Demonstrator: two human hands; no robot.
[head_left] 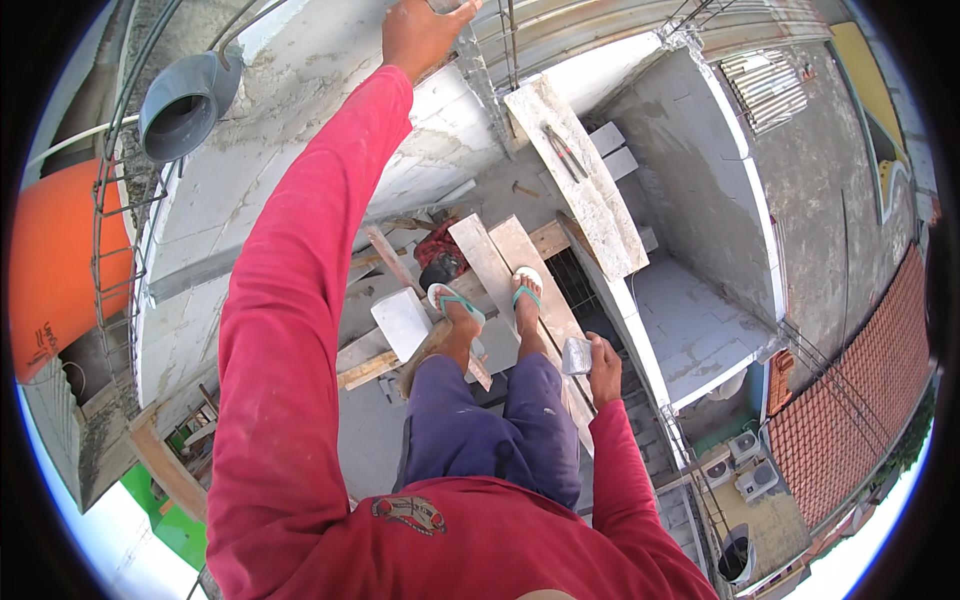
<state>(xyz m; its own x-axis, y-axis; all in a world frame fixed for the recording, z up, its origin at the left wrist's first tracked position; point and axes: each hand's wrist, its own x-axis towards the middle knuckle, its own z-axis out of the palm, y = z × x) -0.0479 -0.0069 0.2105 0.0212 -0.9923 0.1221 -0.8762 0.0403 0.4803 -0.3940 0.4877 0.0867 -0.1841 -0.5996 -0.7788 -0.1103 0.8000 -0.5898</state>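
My left hand (425, 38) is stretched far up to the top edge of the picture, beside the top of a pale block wall. Its fingers are curled around something grey that the picture edge mostly cuts off. Low by my right thigh, my right hand (604, 372) is closed on a small grey-white piece (576, 356) with a flat, shiny face; its exact kind does not show. My feet, in flip-flops (526, 286), stand high up on and beside wooden planks (510, 240). A white block (402, 322) lies left of my feet.
A pair of long-handled pliers (566, 152) rests on a raised board (590, 190) ahead. A hammer (524, 188) lies on the floor below. At left are a grey pipe elbow (185, 110), a rebar cage (112, 230) and an orange tank (65, 270). Gaps open beside the planks.
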